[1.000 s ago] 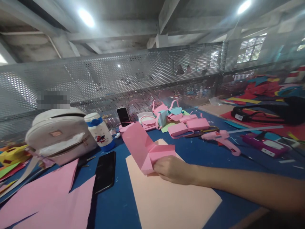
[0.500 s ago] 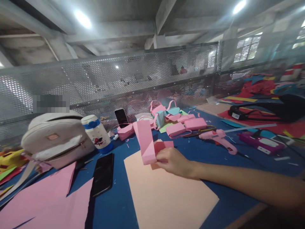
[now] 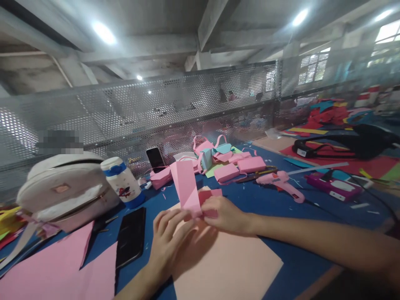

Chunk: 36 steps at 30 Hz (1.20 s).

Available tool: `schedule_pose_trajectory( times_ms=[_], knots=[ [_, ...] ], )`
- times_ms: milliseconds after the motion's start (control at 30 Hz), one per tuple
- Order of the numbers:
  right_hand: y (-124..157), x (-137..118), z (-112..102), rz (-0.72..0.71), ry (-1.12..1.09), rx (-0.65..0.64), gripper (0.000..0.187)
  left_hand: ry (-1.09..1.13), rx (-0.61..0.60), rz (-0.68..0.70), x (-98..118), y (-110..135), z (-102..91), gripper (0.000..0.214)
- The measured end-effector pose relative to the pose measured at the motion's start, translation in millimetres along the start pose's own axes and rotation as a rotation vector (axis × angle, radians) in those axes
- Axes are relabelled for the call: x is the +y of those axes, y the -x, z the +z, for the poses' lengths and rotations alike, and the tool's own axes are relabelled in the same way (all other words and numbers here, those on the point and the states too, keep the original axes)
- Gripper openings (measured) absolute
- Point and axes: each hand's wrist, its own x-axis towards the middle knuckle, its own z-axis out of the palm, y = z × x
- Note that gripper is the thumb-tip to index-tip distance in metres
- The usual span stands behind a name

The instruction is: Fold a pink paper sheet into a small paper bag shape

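Note:
A folded pink paper piece (image 3: 186, 188) stands upright above a peach paper sheet (image 3: 228, 262) on the blue table. My right hand (image 3: 225, 214) pinches the piece at its lower right, fingers closed on it. My left hand (image 3: 168, 237) has come up from below, its fingers stretched out and touching the bottom edge of the pink piece. A black phone (image 3: 131, 236) lies just left of my left hand.
A white bag (image 3: 62, 187) and a white bottle with a blue band (image 3: 120, 182) stand at the left. Finished pink paper bags (image 3: 231, 160), a pink glue gun (image 3: 281, 183) and a propped phone (image 3: 155, 158) lie behind. Pink sheets (image 3: 62, 266) cover the near left. A perforated metal screen (image 3: 187, 104) backs the table.
My left hand has come into view and reached the pink piece. My right hand has turned the piece more upright and narrower, and drawn it slightly nearer.

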Motion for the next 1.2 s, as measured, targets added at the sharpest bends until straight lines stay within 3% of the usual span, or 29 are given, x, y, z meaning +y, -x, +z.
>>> schedule_pose_trajectory(
  times_ms=[167, 333, 433, 600, 733, 900, 1033, 1200],
  knots=[
    [0.2, -6.1, 2.1, -0.016, -0.158, -0.043, 0.013, -0.086, 0.016, 0.034, -10.4, -5.5, 10.4, 0.022],
    [2.8, -2.2, 5.3, -0.042, -0.125, -0.136, 0.029, -0.062, -0.053, 0.065, -6.5, -2.8, 7.9, 0.023],
    [3.2, 1.8, 2.8, -0.082, -0.016, -0.143, 0.034, -0.044, -0.068, 0.041, -7.8, -2.6, 8.5, 0.025],
    [1.5, 8.1, -1.8, -0.229, 0.339, -0.086, 0.013, 0.006, -0.103, -0.043, -12.8, -2.1, 9.9, 0.025],
    [0.2, 13.6, 1.2, -0.341, 0.519, -0.04, 0.014, -0.056, -0.172, -0.083, -16.8, -2.4, 8.5, 0.025],
    [1.6, 12.3, 6.3, -0.474, 0.635, -0.038, 0.015, -0.268, -0.257, -0.018, -18.6, -8.3, 4.0, 0.021],
    [3.3, 5.2, 6.1, -0.521, 0.667, -0.047, 0.014, -0.213, -0.285, 0.052, -17.8, -17.4, -3.4, 0.005],
    [3.2, 2.0, 7.6, -0.5, 0.629, -0.021, 0.014, -0.117, -0.38, 0.021, -19.5, -26.6, -12.8, 0.009]
  ],
)
